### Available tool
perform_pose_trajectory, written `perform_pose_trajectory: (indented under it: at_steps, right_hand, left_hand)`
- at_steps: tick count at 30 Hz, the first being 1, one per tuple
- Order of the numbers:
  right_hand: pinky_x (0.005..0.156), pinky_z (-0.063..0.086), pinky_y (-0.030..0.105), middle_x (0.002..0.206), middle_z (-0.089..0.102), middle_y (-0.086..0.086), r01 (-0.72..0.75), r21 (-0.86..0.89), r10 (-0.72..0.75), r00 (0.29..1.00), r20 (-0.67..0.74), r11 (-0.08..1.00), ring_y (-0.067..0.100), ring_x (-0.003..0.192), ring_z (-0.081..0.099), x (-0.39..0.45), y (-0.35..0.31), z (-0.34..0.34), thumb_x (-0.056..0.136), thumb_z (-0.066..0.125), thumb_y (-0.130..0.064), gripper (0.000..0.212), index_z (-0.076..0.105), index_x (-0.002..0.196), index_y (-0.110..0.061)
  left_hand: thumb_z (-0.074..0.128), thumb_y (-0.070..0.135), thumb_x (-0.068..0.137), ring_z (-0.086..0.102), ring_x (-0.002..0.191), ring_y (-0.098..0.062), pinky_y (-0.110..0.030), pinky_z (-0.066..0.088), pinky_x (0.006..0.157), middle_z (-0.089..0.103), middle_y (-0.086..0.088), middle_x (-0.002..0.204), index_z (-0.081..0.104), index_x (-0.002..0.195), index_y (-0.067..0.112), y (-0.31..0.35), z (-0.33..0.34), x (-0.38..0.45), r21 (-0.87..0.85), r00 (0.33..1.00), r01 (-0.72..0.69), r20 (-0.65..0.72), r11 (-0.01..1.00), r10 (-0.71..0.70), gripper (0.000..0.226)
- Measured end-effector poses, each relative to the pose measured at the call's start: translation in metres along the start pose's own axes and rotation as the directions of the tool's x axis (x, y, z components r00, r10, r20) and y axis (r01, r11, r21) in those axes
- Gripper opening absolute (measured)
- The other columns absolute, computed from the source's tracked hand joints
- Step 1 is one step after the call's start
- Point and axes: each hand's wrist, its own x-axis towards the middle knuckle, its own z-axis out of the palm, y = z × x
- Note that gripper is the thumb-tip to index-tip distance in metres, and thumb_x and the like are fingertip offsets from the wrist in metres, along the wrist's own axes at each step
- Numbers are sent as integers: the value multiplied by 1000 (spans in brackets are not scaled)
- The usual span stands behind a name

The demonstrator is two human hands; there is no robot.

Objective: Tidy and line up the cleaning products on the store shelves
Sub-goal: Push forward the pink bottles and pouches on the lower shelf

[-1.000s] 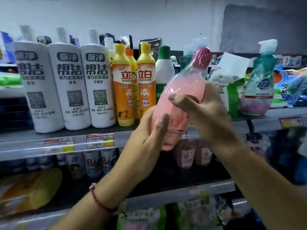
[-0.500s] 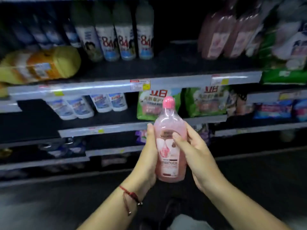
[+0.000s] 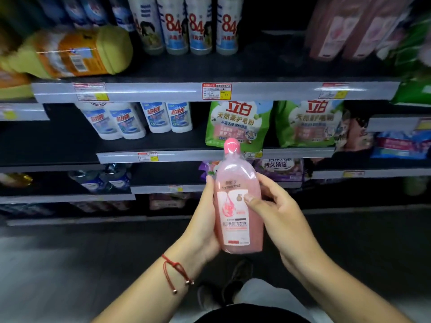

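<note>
We hold a pink bottle (image 3: 238, 206) upright in front of the store shelves, cap up and label toward us, its long axis running straight up and down. Our left hand (image 3: 203, 220) is wrapped along the bottle's left side from the shoulder to the base, and our right hand (image 3: 277, 213) closes on the right side with the thumb pressed across the label; both hands are clamped on the bottle and neither is free.

The bottle hangs in the air, well apart from any shelf and lower than the ledges in view. Its likely home lies up and to the right: a group of similar pink bottles (image 3: 345, 26) stands on the upper shelf (image 3: 268, 90) at the top right of the frame (blurred, so we cannot confirm that they match). Our right hand is the nearer one to that group, and we judge that the move ahead is a lift up and rightward with the bottle kept vertical, so that the base meets the shelf flat.

Elsewhere, work remains. A yellow bottle (image 3: 77, 51) lies on its side at the left end of that same upper shelf, beside a row of white bottles marked 84 (image 3: 186, 26). One level down, white canisters (image 3: 137, 120) lean out of line next to green bags (image 3: 240, 124).
</note>
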Motion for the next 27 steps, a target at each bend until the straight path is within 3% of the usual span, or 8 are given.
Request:
perform_pose_trajectory:
  at_steps: [2,6,9,13,16,21,25,27]
  right_hand:
    - [82,58,29,104,77,-5,-65,85,63,998,23,994,13,97,74,-1,2,-3,97,58,-6,37,67,122,-31]
    - [90,54,36,112,76,4,-162,245,158,987,36,956,21,107,72,-1,15,-2,101,51,-12,31,68,124,-24]
    - [84,54,32,111,76,9,-224,439,242,970,15,870,20,103,73,0,22,2,103,46,-30,31,68,121,-18]
    - [60,53,25,70,69,1,-274,622,355,935,-7,733,13,65,69,2,21,-8,100,46,-48,42,69,80,-19]
    - [56,53,25,64,65,1,-255,679,376,926,-33,688,14,59,66,0,20,-12,96,51,-51,47,68,66,-19]
    - [60,56,26,72,70,2,-251,698,348,938,3,670,15,67,70,3,19,-35,97,51,-50,46,75,74,-18]
    - [78,57,33,109,76,7,-216,614,300,953,-37,760,20,98,74,9,13,-64,93,54,-49,43,71,119,-18]
    - [85,56,37,118,74,9,-154,572,252,963,-95,806,22,106,72,14,9,-82,88,61,-43,46,66,128,-21]
  left_hand:
    - [28,66,99,70,108,-32,-47,54,98,73,-18,115,68,125,10,-1,0,-6,66,999,-33,13,997,32,74]
    - [34,65,100,72,106,-24,-48,51,101,76,-8,111,70,121,22,-6,18,-23,264,987,-158,36,951,154,59]
    - [51,71,73,69,106,-16,-44,53,97,72,4,110,64,113,37,-17,31,-30,497,954,-254,-12,830,300,53]
    - [52,67,75,34,126,-12,-35,34,110,41,7,129,20,151,45,-23,44,-42,892,919,-303,180,335,352,86]
    - [53,62,88,25,126,-12,-33,29,112,31,7,131,-3,157,38,-21,49,-46,929,879,-351,282,121,384,92]
    - [56,63,87,27,126,-10,-30,30,111,31,10,132,-5,157,38,-26,59,-40,909,852,-406,340,93,398,96]
    - [68,60,77,40,131,-6,-37,41,111,42,15,136,14,152,52,-29,71,-17,841,882,-434,322,324,344,93]
    - [73,54,78,50,126,-1,-33,46,106,51,20,133,27,146,57,-31,80,-5,803,876,-464,356,374,324,82]
